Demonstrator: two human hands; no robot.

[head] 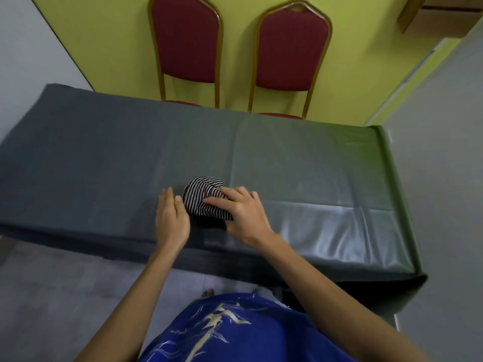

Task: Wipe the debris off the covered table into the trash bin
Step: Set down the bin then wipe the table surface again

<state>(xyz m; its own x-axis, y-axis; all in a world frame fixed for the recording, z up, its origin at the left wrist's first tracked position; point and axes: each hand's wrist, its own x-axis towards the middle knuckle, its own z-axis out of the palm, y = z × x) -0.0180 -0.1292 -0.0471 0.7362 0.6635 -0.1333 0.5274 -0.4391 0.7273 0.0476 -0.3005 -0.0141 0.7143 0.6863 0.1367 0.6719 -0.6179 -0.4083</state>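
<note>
A long table under a dark grey-green cover [300,158] fills the middle of the view. A bunched black-and-white striped cloth [201,193] lies on it near the front edge. My right hand [243,212] presses down on the cloth's right side, fingers curled over it. My left hand [171,218] rests flat and edge-on against the cloth's left side, cupped next to it. No debris is distinguishable on the cover. No trash bin is in view.
Two red padded chairs with gold frames [187,48] [291,53] stand behind the table against a yellow-green wall. Grey floor [439,178] runs along the table's right end and in front of it.
</note>
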